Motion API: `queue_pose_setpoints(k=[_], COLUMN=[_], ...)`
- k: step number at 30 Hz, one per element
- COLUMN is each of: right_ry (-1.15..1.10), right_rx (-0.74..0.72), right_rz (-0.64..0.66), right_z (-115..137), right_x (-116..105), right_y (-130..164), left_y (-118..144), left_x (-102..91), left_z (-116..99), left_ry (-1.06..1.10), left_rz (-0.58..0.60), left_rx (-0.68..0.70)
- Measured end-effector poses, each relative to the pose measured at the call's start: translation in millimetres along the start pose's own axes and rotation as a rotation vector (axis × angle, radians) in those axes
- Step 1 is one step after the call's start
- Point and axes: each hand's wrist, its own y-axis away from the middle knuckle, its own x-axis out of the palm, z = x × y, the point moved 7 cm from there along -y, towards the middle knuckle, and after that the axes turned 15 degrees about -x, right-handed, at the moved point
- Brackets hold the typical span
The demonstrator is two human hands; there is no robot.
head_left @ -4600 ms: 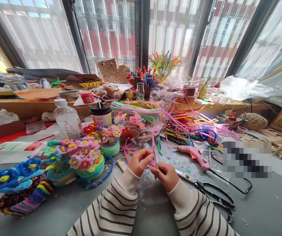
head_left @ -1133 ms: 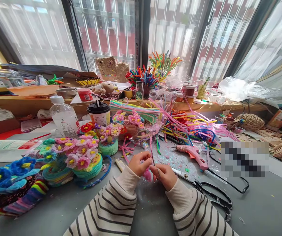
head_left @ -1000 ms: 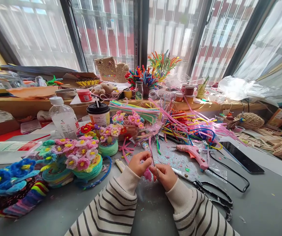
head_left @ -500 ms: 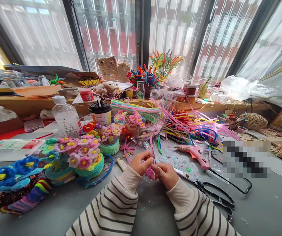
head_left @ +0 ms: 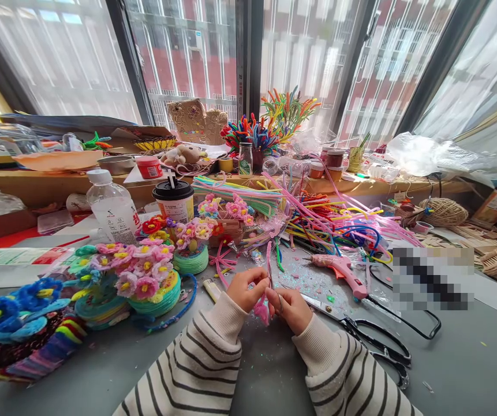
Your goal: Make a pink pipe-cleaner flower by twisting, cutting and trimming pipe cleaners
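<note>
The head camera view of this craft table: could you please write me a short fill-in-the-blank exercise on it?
1. Both hands, left hand and right hand, pinch a ____ pipe cleaner.
2. The glue gun on the table is ____ in colour.
3. The black-handled scissors lie to the ____ of the right hand.

Missing words: pink; pink; right

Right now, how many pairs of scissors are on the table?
1: the black-handled scissors lie right of the right hand, below the pink glue gun. Clutter may hide others.
</note>
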Motion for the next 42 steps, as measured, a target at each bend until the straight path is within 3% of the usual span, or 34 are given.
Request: queue_pose_setpoints(k=[10, 18, 24, 29, 36, 42], right_ry=[0.056, 0.07, -0.046, -0.036, 0.038, -0.054], right_rx=[-0.032, -0.044, 0.016, 0.003, -0.04, -0.039], right_rz=[-0.101, -0.061, 0.02, -0.038, -0.079, 0.007], right_z=[-0.9, -0.2, -2.0, -6.2, -2.6, -4.6], right_x=[-7.2, -4.5, 1.3, -2.9, -6.8, 1.1], right_y=[-1.7, -2.4, -0.2, -1.6, -2.7, -0.8], left_y=[-2.2, -1.4, -1.1, -0.7, -2.8, -2.6], left_x=[-1.6, -3.0, 0.6, 1.9, -3.0, -5.1], left_z=[3.2, 2.2, 3.1, 0.4, 4.3, 4.6], left_ry=[0.053, 0.15, 0.083, 0.082, 0.097, 0.119], left_rz=[-0.01, -0.018, 0.032, 0.049, -0.024, -0.062], left_rx=[-0.005, -0.028, 0.006, 0.02, 0.01, 0.004])
